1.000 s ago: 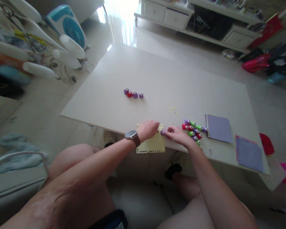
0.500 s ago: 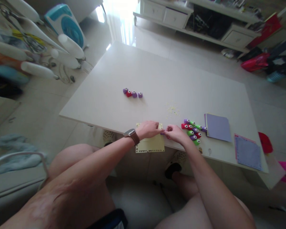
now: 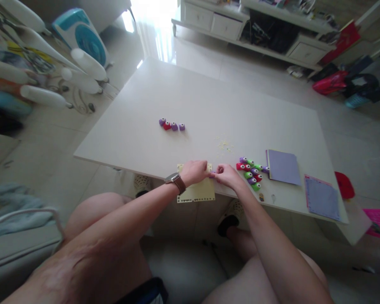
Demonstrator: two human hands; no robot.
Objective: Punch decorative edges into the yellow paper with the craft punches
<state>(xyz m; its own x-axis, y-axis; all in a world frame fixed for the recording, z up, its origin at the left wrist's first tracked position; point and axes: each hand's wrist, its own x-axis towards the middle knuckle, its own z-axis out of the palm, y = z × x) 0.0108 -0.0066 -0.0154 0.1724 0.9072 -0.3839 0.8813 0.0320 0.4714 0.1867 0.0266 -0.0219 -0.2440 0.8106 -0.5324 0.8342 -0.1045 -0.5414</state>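
Two hands met at the tabletop's (image 3: 209, 101) near edge: left hand (image 3: 194, 172) pinning the yellow sheet (image 3: 198, 192), right hand's (image 3: 227, 175) fingers clamped on a small purple punch (image 3: 212, 174) at its right edge.

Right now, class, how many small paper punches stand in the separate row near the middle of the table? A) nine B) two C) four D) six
C: the row of punches shows four pieces, purple, red, purple, purple, set apart on the table from the bigger cluster of punches.
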